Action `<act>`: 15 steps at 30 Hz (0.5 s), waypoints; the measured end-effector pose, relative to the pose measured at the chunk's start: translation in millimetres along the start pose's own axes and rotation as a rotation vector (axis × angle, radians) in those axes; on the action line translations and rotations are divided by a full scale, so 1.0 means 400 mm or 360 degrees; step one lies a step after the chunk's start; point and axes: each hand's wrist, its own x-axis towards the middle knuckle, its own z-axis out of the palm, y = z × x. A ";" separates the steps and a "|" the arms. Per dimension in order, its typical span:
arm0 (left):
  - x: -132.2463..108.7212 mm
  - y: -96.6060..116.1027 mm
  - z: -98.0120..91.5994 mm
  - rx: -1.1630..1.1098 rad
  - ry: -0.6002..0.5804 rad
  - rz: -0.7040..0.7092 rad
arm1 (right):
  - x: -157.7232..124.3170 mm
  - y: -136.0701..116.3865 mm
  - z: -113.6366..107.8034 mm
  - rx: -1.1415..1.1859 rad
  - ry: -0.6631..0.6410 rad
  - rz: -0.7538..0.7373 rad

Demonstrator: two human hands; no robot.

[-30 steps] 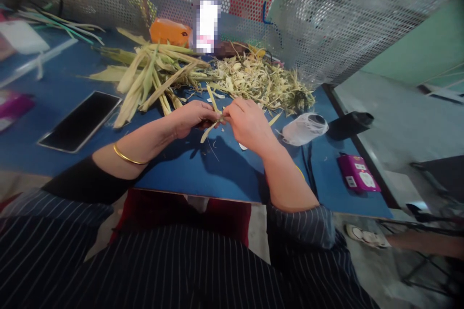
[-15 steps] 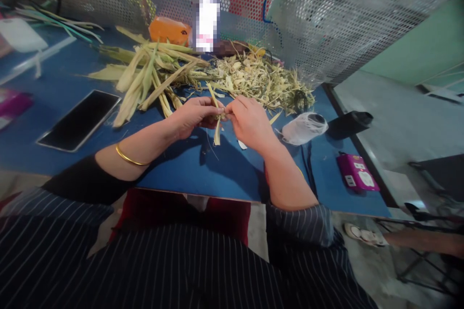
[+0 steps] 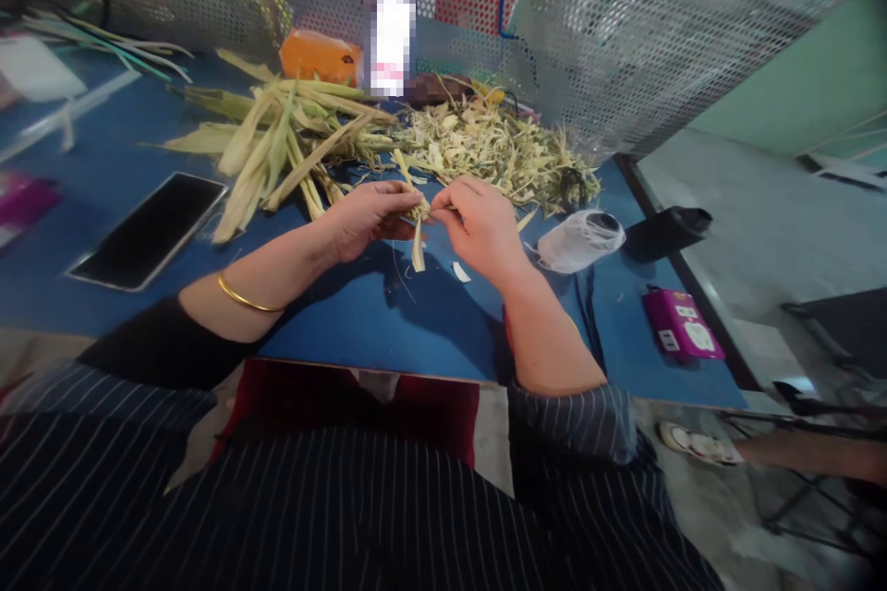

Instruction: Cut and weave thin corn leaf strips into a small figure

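We have the corn-husk strip (image 3: 418,251) between our hands above the blue table (image 3: 388,342), its long axis running from near us toward the shredded-husk heap (image 3: 495,148). Our left hand (image 3: 374,217) pinches it between thumb and fingers; our right hand (image 3: 478,226), equally near, presses thumb and forefinger together at its right side (seemingly on a thin strand).
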 end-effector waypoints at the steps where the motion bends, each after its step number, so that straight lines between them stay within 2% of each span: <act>1: -0.001 0.000 0.003 0.0045 0.0040 0.0048 | 0.000 -0.001 0.000 -0.0028 -0.0011 -0.0010; 5: -0.007 0.005 0.007 0.0146 0.0096 0.0082 | 0.001 -0.007 0.001 -0.0092 -0.0069 -0.0087; 10: -0.007 0.014 -0.004 0.0255 0.0015 0.0000 | 0.001 -0.013 0.002 -0.0172 -0.0130 -0.0215; 15: -0.006 0.015 -0.013 0.0221 -0.0047 -0.0118 | 0.000 -0.009 0.000 -0.0225 -0.0127 -0.0206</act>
